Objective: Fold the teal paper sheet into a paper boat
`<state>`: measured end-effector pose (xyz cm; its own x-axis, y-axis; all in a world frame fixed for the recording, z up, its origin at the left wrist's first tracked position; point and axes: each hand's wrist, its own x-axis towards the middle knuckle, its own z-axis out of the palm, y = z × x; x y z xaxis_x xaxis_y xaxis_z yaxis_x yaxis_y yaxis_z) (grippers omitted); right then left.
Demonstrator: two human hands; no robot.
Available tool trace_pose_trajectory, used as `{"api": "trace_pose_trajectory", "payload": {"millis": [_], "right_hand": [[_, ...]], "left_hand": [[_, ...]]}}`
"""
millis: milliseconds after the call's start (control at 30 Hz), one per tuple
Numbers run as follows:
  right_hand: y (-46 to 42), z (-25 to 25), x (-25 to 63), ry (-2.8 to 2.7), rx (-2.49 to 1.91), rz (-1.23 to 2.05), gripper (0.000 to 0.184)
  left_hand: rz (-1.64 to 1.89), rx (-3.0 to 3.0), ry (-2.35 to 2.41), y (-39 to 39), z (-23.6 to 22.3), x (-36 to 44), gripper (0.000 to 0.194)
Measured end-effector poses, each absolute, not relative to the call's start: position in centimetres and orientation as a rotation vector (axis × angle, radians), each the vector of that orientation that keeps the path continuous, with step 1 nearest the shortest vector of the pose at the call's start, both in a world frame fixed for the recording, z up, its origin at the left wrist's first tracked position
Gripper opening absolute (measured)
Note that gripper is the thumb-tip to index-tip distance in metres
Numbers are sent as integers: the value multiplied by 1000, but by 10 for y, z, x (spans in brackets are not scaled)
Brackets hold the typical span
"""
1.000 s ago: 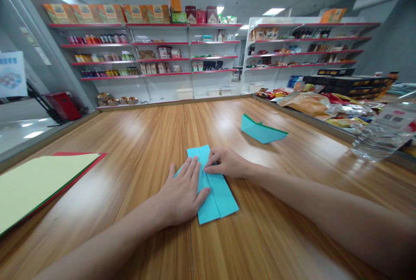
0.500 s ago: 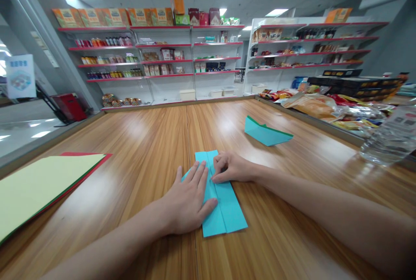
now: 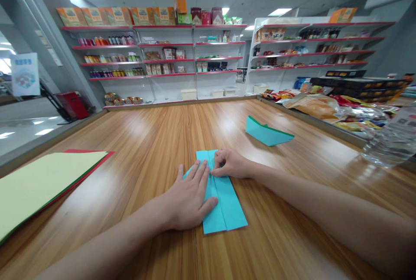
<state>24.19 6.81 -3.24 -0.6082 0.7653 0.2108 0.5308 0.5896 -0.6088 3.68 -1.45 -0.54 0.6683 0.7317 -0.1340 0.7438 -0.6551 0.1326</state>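
A light blue sheet of paper [image 3: 231, 204] lies on the wooden table in front of me, its two long sides folded in so that they meet along a middle line. My left hand [image 3: 190, 195] rests flat on its left half, fingers spread, covering part of that side. On the middle line near the far end, my right hand [image 3: 229, 164] is closed, fingers curled, with the thumb tip touching the paper. Beyond it to the right sits a folded paper boat [image 3: 269, 135], blue with a green upper edge.
To the left lies a stack of coloured paper [image 3: 53, 180], pale yellow over green and red. At the right edge are a clear plastic bottle [image 3: 390, 141], snack packets [image 3: 320, 109] and black boxes [image 3: 354, 86]. Stocked shelves [image 3: 165, 46] stand behind the table [image 3: 156, 135].
My right hand has slid a little way along the middle line toward the far end. My left hand stays flat on the paper. The view has shifted slightly.
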Motion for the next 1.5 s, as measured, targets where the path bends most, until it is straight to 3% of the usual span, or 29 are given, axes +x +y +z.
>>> {"api": "trace_pose_trajectory", "payload": {"millis": [1167,1500], "right_hand": [[124,-33,231,-2190,-1303,567,22],[112,-32,240,-2220,-1059,648,29]], "left_hand": [[-156,2687,1203,-14,0,36,79],[-140,2705,1179,-13,0,34,82]]}}
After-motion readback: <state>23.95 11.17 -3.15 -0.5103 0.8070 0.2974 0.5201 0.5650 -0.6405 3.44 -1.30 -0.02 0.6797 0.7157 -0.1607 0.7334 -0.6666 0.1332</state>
